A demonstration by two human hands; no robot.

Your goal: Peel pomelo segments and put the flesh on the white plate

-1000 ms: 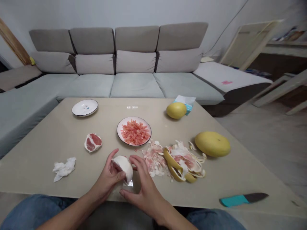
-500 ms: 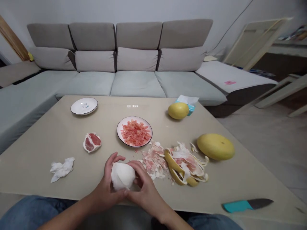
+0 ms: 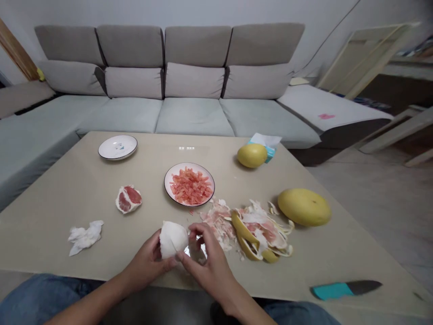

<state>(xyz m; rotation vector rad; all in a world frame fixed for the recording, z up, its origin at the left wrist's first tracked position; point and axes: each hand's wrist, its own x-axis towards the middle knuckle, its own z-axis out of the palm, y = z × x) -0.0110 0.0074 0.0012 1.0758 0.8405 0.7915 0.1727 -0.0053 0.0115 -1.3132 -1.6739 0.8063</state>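
A white, pith-covered piece of peeled pomelo (image 3: 173, 238) is between my hands just above the near side of the table. My left hand (image 3: 144, 262) wraps its left side, thumb along the bottom. On the right, my right hand (image 3: 211, 259) grips the edge with curled fingers and a thumb touching low down. Shreds of pale membrane (image 3: 219, 221) and a heap of yellow-rimmed peel (image 3: 262, 234) lie right of my hands. Behind them, a plate (image 3: 168, 192) bears loose pink pomelo flesh. A partly opened pomelo chunk (image 3: 128, 199) rests left of that plate.
Two whole yellow pomelos, a smaller one (image 3: 252, 155) and a larger one (image 3: 304, 207), are on the right, near a tissue pack (image 3: 269, 151). A teal-handled knife (image 3: 345, 289) lies at the near right edge. Crumpled tissue (image 3: 85, 237) and a white plate (image 3: 117, 147) are on the left.
My right hand has shifted slightly right, its fingers now at the edge of the pomelo piece. The piece has turned a little in my left hand. The camera view has moved slightly.
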